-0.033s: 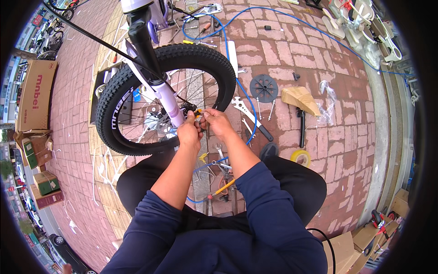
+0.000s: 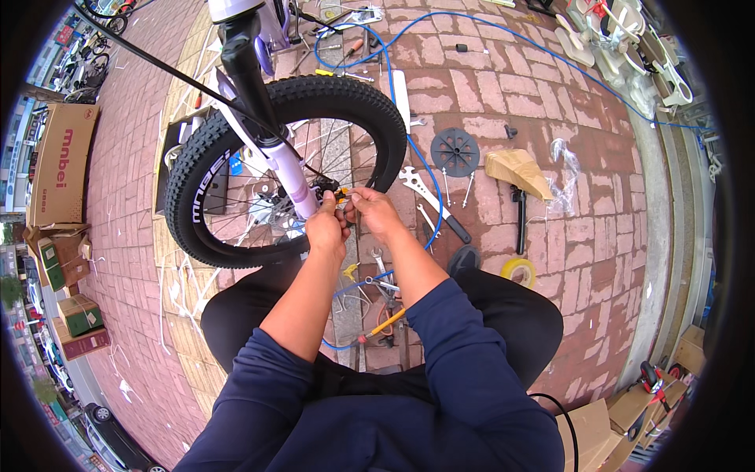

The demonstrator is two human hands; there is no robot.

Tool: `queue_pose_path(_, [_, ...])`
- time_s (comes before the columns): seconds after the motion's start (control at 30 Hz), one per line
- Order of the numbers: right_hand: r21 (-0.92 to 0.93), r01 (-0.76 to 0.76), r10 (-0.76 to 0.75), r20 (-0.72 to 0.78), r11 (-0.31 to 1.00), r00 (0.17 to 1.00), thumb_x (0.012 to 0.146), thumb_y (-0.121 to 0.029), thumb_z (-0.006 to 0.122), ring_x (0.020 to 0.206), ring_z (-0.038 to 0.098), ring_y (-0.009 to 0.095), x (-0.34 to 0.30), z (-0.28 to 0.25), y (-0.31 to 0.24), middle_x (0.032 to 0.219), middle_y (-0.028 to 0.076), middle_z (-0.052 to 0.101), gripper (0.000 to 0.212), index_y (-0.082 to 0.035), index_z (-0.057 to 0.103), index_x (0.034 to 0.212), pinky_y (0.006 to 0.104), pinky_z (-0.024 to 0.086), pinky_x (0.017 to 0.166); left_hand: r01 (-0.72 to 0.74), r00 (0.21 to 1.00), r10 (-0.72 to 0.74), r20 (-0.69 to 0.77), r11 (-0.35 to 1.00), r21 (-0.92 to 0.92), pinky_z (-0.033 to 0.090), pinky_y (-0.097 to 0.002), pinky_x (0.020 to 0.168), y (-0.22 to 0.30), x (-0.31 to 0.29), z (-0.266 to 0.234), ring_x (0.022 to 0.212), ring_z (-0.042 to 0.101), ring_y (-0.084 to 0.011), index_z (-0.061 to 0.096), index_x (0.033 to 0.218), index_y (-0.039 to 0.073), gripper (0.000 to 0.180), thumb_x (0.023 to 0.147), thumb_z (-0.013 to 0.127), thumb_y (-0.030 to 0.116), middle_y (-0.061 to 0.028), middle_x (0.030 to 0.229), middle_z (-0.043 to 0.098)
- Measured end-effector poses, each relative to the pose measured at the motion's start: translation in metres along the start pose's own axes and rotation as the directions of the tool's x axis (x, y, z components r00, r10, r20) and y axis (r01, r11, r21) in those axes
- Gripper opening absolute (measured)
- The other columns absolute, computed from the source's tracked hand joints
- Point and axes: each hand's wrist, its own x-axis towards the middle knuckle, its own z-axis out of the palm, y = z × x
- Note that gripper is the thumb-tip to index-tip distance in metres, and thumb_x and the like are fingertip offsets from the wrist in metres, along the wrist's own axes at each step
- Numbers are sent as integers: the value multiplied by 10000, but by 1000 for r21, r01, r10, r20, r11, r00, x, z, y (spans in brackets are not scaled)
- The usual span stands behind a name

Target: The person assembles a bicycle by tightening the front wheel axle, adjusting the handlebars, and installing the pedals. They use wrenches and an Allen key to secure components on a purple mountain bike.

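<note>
A bicycle front wheel (image 2: 182,177) with a knobby black tyre stands in front of me, held in a pale lilac fork (image 2: 292,177). Close to the lower end of the fork leg, my left hand (image 2: 325,228) is closed, its thumb upward beside the dark brake caliper (image 2: 324,184). My right hand (image 2: 376,211) meets it from the right, thumb and forefinger pinched together near a small orange-yellow piece (image 2: 340,193). The fingers hide whatever either hand grips. A black cable (image 2: 177,72) arcs in from the upper left toward the fork.
Right of the wheel lie a flat multi-wrench (image 2: 421,187), a black slotted disc (image 2: 454,152), a brown cardboard piece (image 2: 515,171) and a yellow tape roll (image 2: 518,272). A blue hose (image 2: 503,30) winds over the brick paving. Several tools, including a spanner (image 2: 381,261), lie between my knees. Cartons (image 2: 63,165) stand left.
</note>
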Motion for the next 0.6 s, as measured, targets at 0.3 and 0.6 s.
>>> queue_pose_path(0.3, [-378,142,-130,56,915,990,1066,-162,611,854,658,97,14,-15,4,1004,29,762,297,-22,710,1309,268,545,772,8,1000,-7,-16,1000,16,403,-285,485,-2,4,-1,514,459,-126,573,776,142,412,1025,697,445,25,666,516])
queue_pose_path(0.6, [-395,250,-203,157,884,966,1052,-124,623,799,678,118,19,-23,-2,1009,59,765,302,14,701,1309,296,584,773,-1,1000,1,-11,1000,18,403,-291,503,-1,1,0,531,459,-121,571,788,149,402,1028,691,449,29,669,512])
